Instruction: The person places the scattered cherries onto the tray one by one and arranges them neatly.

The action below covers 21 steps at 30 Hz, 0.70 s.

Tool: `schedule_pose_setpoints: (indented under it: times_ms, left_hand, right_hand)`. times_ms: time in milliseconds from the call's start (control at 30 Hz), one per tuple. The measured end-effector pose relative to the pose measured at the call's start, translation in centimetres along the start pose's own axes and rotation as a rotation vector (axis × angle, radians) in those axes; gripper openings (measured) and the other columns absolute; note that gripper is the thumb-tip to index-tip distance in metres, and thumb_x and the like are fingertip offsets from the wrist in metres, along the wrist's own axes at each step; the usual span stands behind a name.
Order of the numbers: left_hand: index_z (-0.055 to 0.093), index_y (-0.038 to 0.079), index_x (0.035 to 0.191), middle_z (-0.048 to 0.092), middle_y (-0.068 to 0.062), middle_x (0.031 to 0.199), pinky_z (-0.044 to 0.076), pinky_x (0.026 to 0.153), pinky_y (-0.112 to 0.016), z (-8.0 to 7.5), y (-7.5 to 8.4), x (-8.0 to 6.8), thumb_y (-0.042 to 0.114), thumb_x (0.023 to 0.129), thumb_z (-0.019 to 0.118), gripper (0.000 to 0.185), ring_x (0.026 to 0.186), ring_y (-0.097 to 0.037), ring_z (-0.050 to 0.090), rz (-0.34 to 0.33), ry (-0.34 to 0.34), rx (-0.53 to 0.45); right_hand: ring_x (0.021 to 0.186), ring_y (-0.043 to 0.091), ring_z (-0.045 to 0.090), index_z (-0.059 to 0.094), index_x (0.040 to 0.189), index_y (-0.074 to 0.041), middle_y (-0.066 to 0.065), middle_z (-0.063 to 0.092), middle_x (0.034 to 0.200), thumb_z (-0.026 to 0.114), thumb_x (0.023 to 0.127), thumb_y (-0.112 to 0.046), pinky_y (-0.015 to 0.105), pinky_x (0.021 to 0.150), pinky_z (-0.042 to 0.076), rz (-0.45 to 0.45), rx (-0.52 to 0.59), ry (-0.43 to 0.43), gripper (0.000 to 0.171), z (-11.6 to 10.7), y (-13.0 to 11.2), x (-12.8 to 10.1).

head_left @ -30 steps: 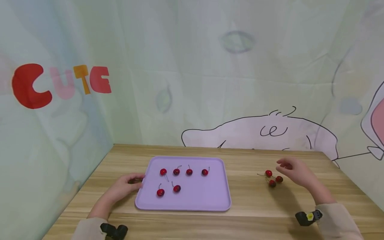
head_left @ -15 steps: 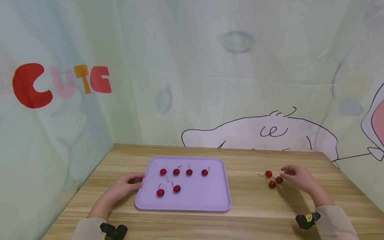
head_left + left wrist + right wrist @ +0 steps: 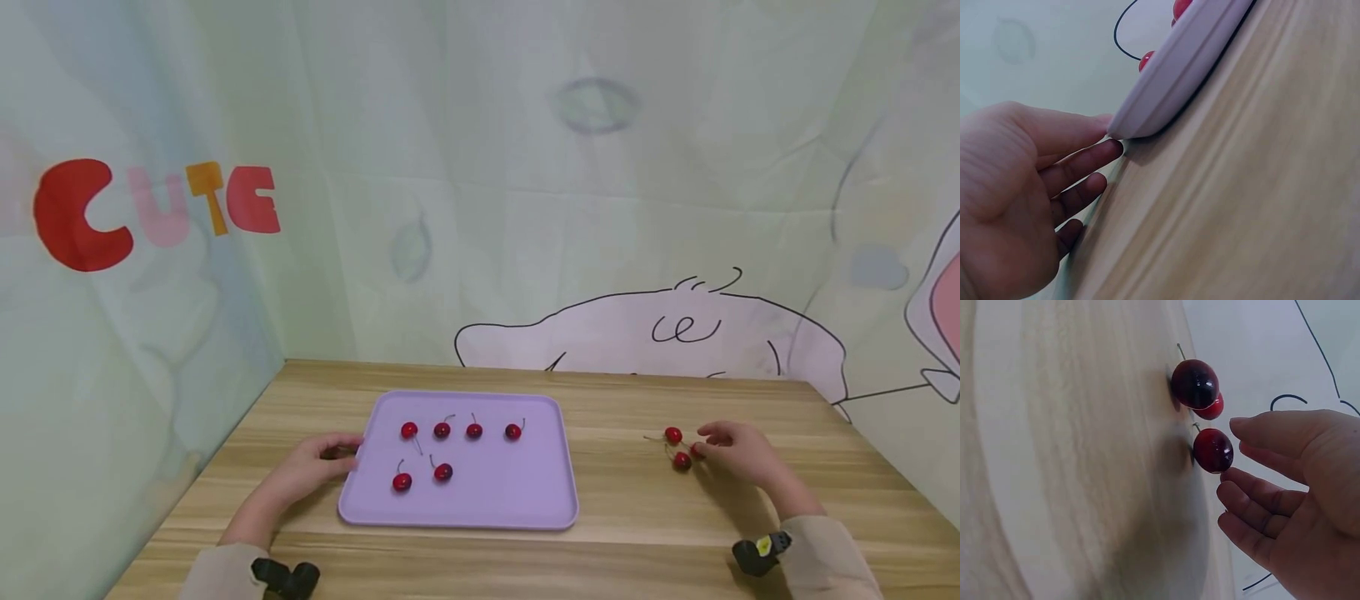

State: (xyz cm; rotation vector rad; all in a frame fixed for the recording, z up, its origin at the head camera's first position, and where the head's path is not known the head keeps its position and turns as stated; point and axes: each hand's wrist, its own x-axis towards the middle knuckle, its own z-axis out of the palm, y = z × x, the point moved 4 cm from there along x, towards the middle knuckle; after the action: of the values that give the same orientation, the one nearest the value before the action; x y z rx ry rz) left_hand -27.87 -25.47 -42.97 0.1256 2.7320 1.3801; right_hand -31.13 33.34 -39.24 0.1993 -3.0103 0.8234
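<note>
Several red cherries with stems lie on a light purple tray (image 3: 510, 504) in the head view, among them one cherry (image 3: 513, 432) at the right of the back row. My left hand (image 3: 318, 462) holds the tray's left edge; in the left wrist view the rim (image 3: 1166, 87) sits between thumb and index fingertip. Three more cherries lie on the table to the right. My right hand (image 3: 738, 454) reaches around the nearest cherry (image 3: 1213, 451), thumb on one side and fingers on the other, with a gap still showing. The other two, a dark cherry (image 3: 1195, 384) and a red cherry (image 3: 1212, 407), lie just beyond.
The wooden table (image 3: 450, 567) extends between the tray and the loose cherries. A printed cloth backdrop (image 3: 450, 208) stands behind the table and along its left side. A small black wrist camera (image 3: 761, 554) sits at the right sleeve.
My right hand has come down and to the left, bringing its fingertips to the rightmost loose cherry, which they now partly cover. The left hand and tray stay in place.
</note>
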Motion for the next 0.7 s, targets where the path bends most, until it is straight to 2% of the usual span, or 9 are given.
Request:
schedule_pose_setpoints:
  times_ms: [200,700]
  left_hand:
    - [0.057,-0.004,0.128,0.058,-0.022,0.127,0.042,0.098,-0.053,-0.01,0.00,0.02,0.014,0.091,0.064,0.042,0.114,-0.034,0.053,0.008,0.001,-0.004]
    - [0.057,-0.004,0.128,0.057,-0.022,0.128,0.042,0.099,-0.053,0.02,-0.06,0.01,0.014,0.091,0.064,0.042,0.115,-0.035,0.052,0.002,-0.004,-0.010]
  right_hand:
    - [0.086,0.026,0.060,0.062,0.111,0.010,0.016,0.066,0.094,0.065,0.090,-0.017,0.037,0.072,0.048,-0.017,-0.005,-0.013,0.034,0.40,0.10,0.17]
    - [0.088,0.031,0.063,0.064,0.104,0.010,0.020,0.068,0.095,0.067,0.088,-0.015,0.045,0.077,0.051,-0.020,-0.014,-0.008,0.029,0.62,0.12,0.07]
